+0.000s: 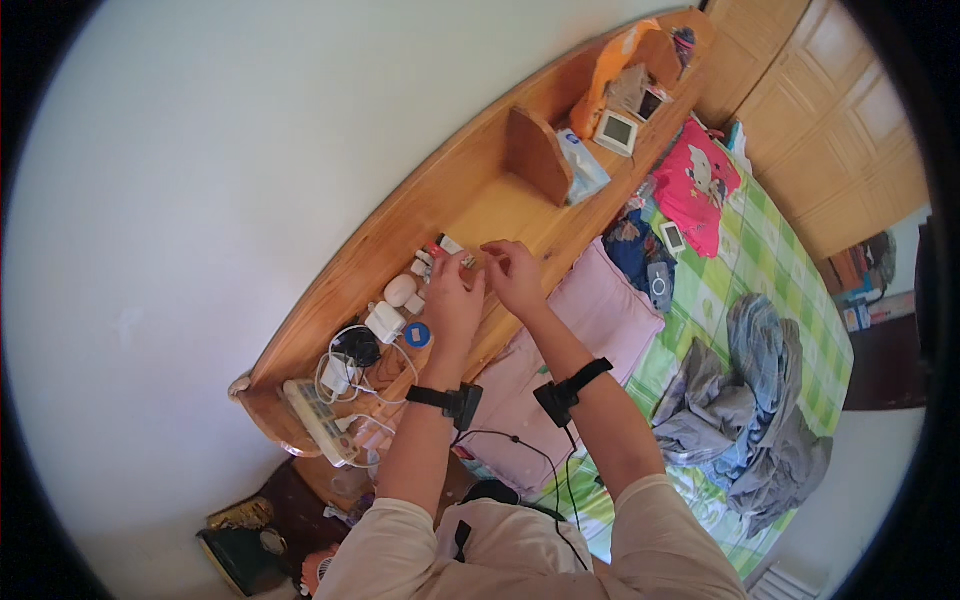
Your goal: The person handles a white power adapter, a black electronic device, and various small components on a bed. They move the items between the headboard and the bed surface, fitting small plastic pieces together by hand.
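Over the wooden headboard shelf [490, 215] my two hands are held close together. The fingers of my left hand [457, 300] are bent inward, thumb toward the other hand. My right hand [516, 285] has its fingers curled, with thumb and forefinger close together. Anything small between the fingertips is too small to make out. Just beyond my left hand are a small white-and-dark item [450, 244] and small white plugs [422, 262]. Beside its wrist lie a rounded white object [402, 291], a white charger [386, 322] and a round blue lid [417, 335].
A white power strip [318, 420], cables and a black coiled item [356, 346] crowd the shelf's near end. Farther along are a wipes pack [582, 170] and a white display device [616, 132]. Right of the shelf, the bed holds a pink pillow [600, 300] and rumpled grey clothes [700, 400].
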{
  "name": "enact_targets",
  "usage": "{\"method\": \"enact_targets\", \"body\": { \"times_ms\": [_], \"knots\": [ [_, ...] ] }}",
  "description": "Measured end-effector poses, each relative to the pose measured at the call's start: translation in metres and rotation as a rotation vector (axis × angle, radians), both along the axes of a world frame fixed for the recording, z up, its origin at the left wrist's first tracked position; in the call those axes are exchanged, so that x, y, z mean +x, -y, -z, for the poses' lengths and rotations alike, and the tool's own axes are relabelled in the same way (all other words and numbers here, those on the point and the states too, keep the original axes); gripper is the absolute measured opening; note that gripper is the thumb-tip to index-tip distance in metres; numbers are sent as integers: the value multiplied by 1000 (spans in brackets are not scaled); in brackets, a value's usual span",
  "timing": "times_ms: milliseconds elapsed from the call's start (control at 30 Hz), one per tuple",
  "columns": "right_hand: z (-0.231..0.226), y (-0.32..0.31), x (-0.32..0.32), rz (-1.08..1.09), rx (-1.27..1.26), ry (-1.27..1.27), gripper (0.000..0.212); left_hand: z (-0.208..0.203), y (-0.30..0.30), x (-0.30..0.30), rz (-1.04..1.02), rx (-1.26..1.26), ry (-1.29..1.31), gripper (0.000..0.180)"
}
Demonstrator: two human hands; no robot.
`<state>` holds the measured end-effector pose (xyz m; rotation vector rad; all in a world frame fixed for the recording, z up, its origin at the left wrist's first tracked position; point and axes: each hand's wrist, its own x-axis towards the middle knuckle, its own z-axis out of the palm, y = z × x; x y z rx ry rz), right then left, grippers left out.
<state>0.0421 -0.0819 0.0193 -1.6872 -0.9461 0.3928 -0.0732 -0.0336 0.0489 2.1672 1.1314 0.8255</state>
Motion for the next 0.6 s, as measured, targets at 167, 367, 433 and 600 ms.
{"method": "enact_targets", "body": {
  "times_ms": [167, 367, 433, 600],
  "knots": [
    [7, 54, 5, 139, 74, -202, 20, -2, 36, 20, 98, -50, 162, 29],
    [1, 151, 3, 382, 89, -282, 17, -4, 115, 43, 326, -484, 260, 23],
    [-2, 185, 0, 433, 108, -294, 17, 5, 145, 49, 430, -534, 307, 23],
    [-4, 285, -22, 631, 168, -390, 16, 17, 233, 53, 637, -701, 344, 22]
  ]
}}
